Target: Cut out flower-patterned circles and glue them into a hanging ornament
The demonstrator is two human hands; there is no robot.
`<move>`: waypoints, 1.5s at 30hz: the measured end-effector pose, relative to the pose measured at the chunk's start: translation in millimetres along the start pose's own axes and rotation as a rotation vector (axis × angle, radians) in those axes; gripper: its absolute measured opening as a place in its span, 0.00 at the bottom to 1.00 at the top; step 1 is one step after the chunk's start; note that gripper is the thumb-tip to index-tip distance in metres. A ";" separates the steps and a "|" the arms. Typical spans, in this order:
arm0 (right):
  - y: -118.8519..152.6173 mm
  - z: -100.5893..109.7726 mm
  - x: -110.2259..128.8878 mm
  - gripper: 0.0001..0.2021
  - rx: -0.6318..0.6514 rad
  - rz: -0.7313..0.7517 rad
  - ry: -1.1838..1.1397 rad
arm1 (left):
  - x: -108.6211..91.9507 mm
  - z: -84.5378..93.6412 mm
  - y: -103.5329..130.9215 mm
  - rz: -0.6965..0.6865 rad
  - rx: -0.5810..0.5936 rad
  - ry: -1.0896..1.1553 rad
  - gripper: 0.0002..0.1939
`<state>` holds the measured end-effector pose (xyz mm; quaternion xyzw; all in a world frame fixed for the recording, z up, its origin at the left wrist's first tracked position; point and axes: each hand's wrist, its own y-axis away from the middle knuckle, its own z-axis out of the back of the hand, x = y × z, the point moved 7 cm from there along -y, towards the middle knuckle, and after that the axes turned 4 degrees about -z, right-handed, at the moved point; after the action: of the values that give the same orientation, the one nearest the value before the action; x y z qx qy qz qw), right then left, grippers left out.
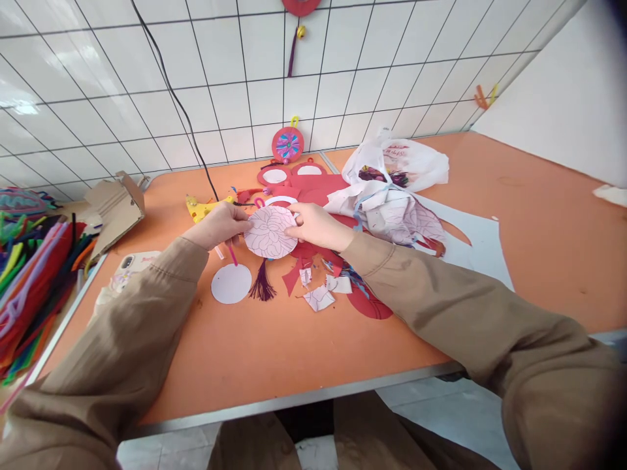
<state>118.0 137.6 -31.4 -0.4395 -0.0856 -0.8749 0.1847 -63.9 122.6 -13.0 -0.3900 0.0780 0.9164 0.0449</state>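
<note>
Between my two hands is a round pale pink paper disc (270,232) with a dark petal line drawing, raised over the orange table. My left hand (221,225) pinches its left edge, and my right hand (313,225) pinches the right edge. A pink loop stands out above the disc, and a dark purple tassel (263,282) shows below it. Near my left hand lies a plain white disc (231,284) with a pink strip at its top. Cut scraps of patterned paper (319,297) and red paper pieces lie below my right hand.
Behind my left hand is a yellow tool (206,207) with a black cord. A phone (128,269), cardboard (117,212) and colourful fuzzy sticks (36,281) are at the left. Crumpled paper (392,212), a plastic bag (421,163) and white sheets lie right. A decorated red disc (288,144) leans on the tiles.
</note>
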 end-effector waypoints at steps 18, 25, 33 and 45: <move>-2.4 17.8 1.1 0.04 -0.233 0.109 0.298 | 2.1 -5.5 -2.1 -0.022 -0.037 0.108 0.06; -0.1 31.5 8.1 0.06 -0.321 0.162 0.230 | 5.9 -1.5 -2.7 -0.003 -0.087 0.112 0.06; 7.9 39.7 30.2 0.10 -0.040 0.192 -0.342 | -18.3 11.4 7.4 -0.236 -0.252 0.443 0.27; 21.7 39.0 44.3 0.08 0.142 0.044 -0.779 | -27.6 -4.9 21.7 -0.067 -0.373 0.544 0.17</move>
<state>131.2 118.9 27.2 -0.7262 -0.2004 -0.6305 0.1869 -44.5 99.7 5.9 -0.6244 -0.0949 0.7751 -0.0195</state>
